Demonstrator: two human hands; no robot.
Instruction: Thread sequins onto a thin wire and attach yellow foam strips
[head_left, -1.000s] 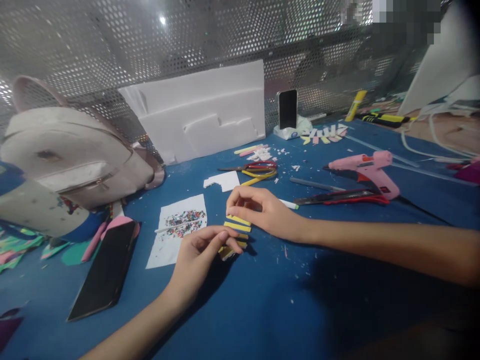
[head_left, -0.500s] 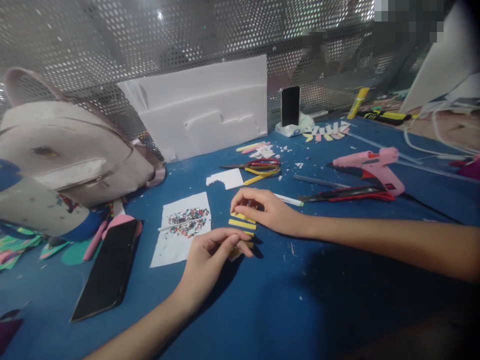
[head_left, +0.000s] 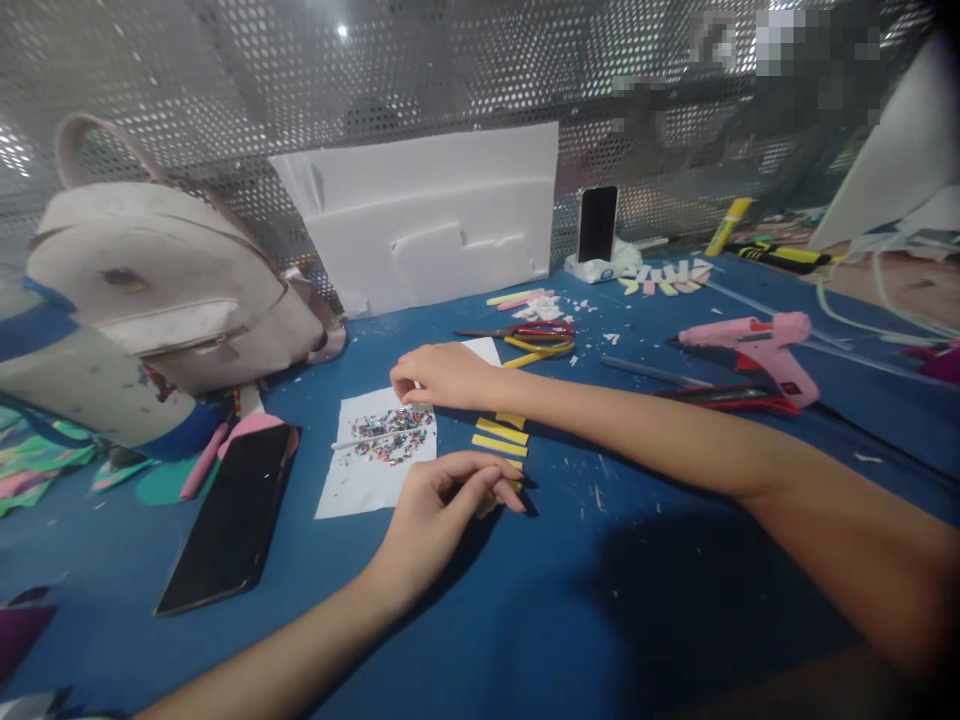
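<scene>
My left hand [head_left: 457, 492] rests on the blue table, thumb and fingers bent together; anything between them is hidden. Beside its fingertips lie several yellow strips [head_left: 501, 437] in a column. My right hand [head_left: 446, 377] hovers over the top edge of a white paper sheet [head_left: 334, 492], its fingers loosely curved and apart, with nothing visible in them. On that sheet is a heap of shiny multicoloured flakes [head_left: 390, 448], crossed by a thin white stick [head_left: 360, 441]. A white cut piece [head_left: 484, 350] shows partly behind my right wrist.
Scissors [head_left: 551, 340] lie beyond my right forearm. A pink glue gun [head_left: 776, 340] and a red-handled cutting tool [head_left: 750, 400] are at the right. At the left are a black phone [head_left: 225, 520] and a backpack [head_left: 150, 270]. White foam sheets [head_left: 435, 170] stand behind.
My right hand has moved left from the yellow strips to the edge of the flake-covered sheet. My left hand keeps its place by the strips. The view has shifted slightly.
</scene>
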